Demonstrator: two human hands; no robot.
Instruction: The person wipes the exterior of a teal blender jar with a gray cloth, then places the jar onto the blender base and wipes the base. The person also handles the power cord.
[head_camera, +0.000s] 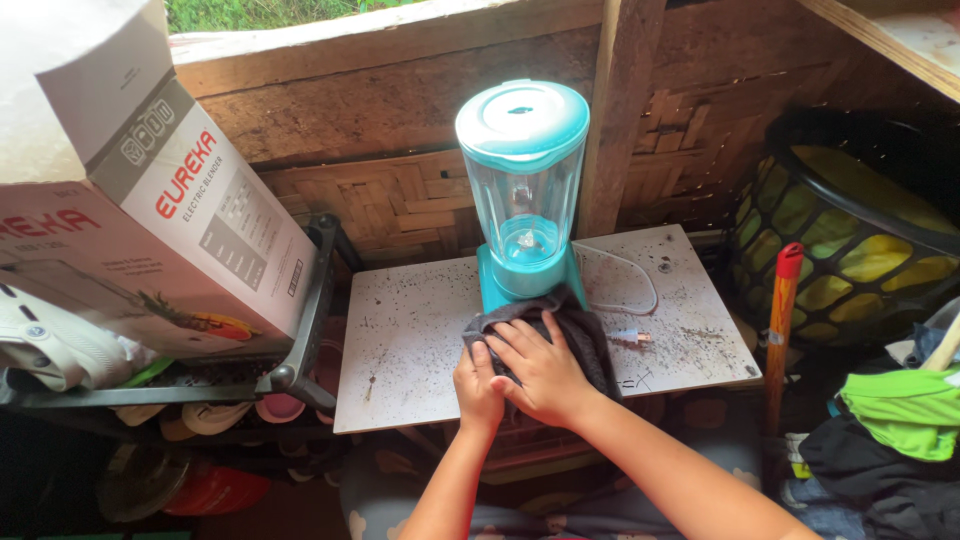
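Both hands press flat, fingers spread rather than closed in a grip, on a dark grey cloth (560, 325) bunched against the base of a teal electric blender (523, 190): the right hand (545, 372) partly overlaps the left hand (477, 385). The blender's clear plastic jar, capped by a teal lid, looks empty. It stands on a white speckled board (410, 340), its white cord and plug (630, 335) lying beside the cloth. To the right, a black mesh basket (850, 230) holds something yellow. A cardboard blender box (150, 220) sits left.

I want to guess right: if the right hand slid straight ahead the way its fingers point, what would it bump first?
Probably the teal blender base. The right hand lies on the dark cloth, fingers aimed up-left toward it; depth is hard to judge.
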